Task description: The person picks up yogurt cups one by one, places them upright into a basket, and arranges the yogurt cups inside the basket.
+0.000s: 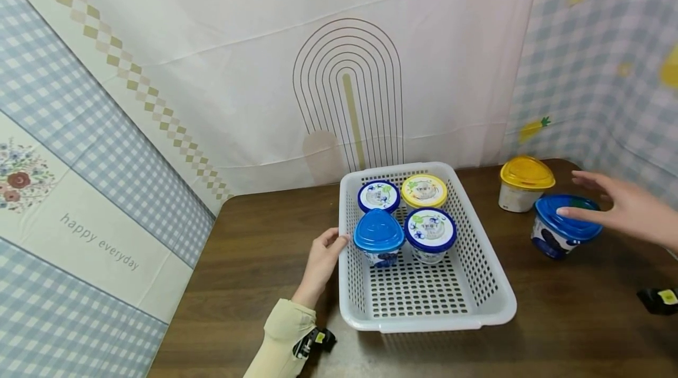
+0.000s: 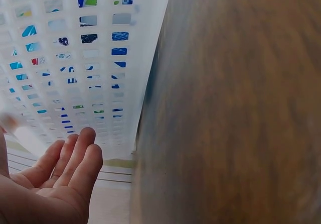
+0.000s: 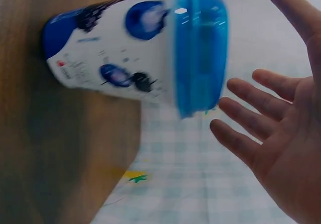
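My left hand [image 1: 323, 257] holds the left rim of a white perforated plastic basket [image 1: 489, 272], thumb at the rim and fingers along the outside wall. In the left wrist view its slightly bent fingers [image 2: 83, 166] show beside the holes. Over at the right, a blueberry-printed tub [image 1: 553, 234] with a blue domed lid stands upright on the table. My right hand [image 1: 617, 204] hovers at that lid with thumb and fingers spread wide. The right wrist view shows the same tub [image 3: 115, 48] and a gap between its lid and the fingertips [image 3: 220, 128].
Several tubs sit in the basket's far half: a blue-domed one [image 1: 378, 231], two flat-lidded dark blue ones [image 1: 430, 229] [image 1: 379, 196] and a flat yellow-lidded one [image 1: 424, 191]. A yellow-domed tub [image 1: 524, 181] stands behind the right-hand tub. Patterned cloth [image 1: 254, 72] hangs behind the brown table [image 1: 254, 248].
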A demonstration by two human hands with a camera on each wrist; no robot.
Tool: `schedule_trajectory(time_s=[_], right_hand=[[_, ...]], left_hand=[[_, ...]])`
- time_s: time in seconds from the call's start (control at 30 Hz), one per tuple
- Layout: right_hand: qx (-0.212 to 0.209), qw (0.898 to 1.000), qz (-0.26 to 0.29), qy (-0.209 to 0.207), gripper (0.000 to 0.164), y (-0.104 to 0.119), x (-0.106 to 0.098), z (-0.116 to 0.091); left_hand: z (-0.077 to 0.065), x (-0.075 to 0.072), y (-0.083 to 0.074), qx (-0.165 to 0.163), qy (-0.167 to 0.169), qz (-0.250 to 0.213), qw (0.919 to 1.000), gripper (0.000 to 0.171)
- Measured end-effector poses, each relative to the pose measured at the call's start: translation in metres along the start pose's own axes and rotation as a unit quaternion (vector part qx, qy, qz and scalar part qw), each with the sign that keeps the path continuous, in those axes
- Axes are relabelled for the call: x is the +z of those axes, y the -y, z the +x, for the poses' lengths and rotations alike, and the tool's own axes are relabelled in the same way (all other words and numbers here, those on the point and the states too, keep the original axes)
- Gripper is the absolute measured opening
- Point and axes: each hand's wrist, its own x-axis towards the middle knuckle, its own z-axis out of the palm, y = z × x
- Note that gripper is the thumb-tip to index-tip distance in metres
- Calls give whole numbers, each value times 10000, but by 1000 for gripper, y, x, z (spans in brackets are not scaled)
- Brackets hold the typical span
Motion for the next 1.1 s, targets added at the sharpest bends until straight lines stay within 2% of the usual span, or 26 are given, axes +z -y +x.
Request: schedule_trajectory(time_s=[0.17,0.27,0.43,0.5,0.73,1.1], right_hand=[[143,9998,79,-82,108,-11,11,-4],[266,9990,355,-69,109,-17,19,-8],[303,9965,711,-322,106,-23,32,-12],[329,9956,793,-385,105,-25,36,-14],[387,9959,738,-364,103,-29,44,-17],[616,9925,1018,-292,107,-30,54,-21]], left_hand=[[0,0,0,-29,-5,-17,10000,32],[0,0,0,-67,15,-16,10000,32],[-1,-1,-1,-170,86,-50,9998,33],[-2,-1,-4,-183,125,-47,9997,32],[-17,0,-35,-106,201,-77,9997,31],[-18,0,-36,-107,208,-123,9997,31]])
